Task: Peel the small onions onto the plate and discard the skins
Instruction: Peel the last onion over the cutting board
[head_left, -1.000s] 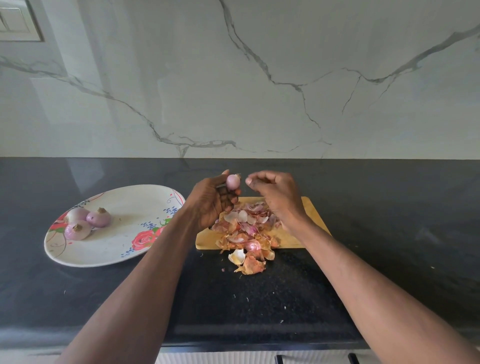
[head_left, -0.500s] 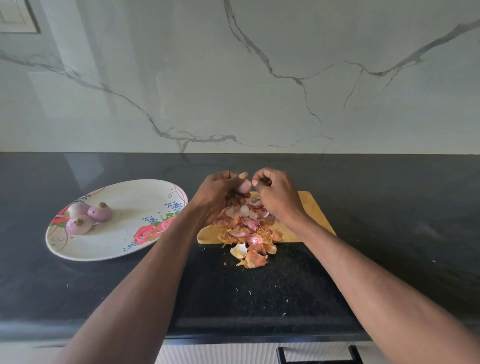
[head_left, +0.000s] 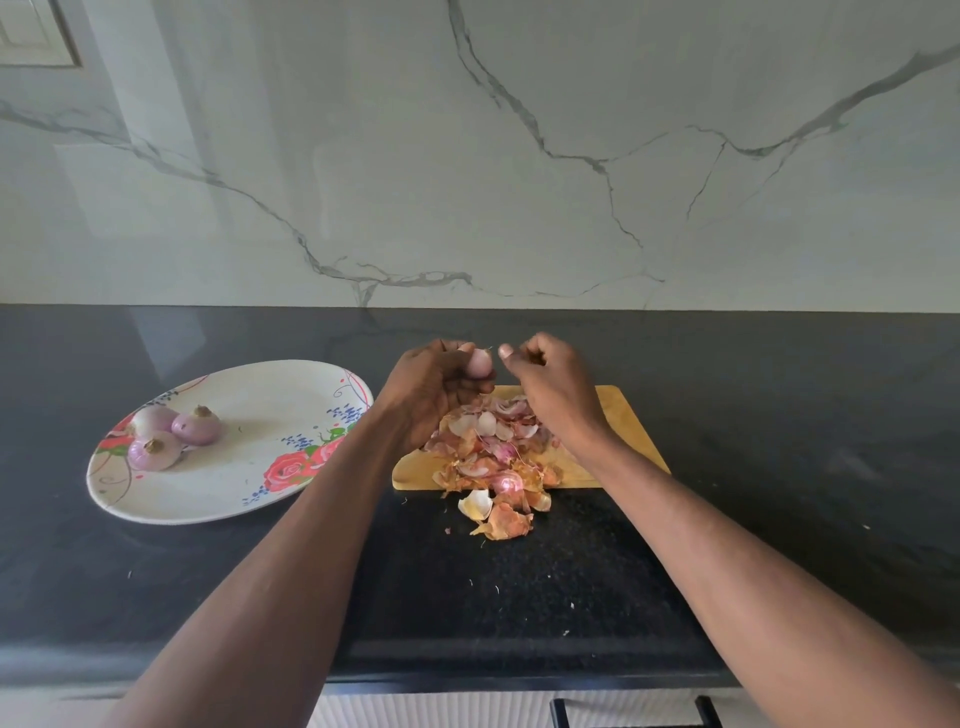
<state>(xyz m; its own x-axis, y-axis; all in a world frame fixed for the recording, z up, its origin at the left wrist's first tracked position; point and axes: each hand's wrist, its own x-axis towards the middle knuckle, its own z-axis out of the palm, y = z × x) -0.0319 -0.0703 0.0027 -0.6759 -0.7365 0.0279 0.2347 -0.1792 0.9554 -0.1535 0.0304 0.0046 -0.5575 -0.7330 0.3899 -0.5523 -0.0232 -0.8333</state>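
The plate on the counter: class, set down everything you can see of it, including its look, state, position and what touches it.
The plate is a wide, shallow oval, white and glossy like glazed ceramic or melamine, printed with red roses, green leaves, blue specks and thin curling lines. It lies flat on the black countertop, left of the wooden cutting board and apart from it. Three peeled small onions sit clustered near its left end, touching one another. Neither hand touches it; the left forearm passes just beside its right rim.
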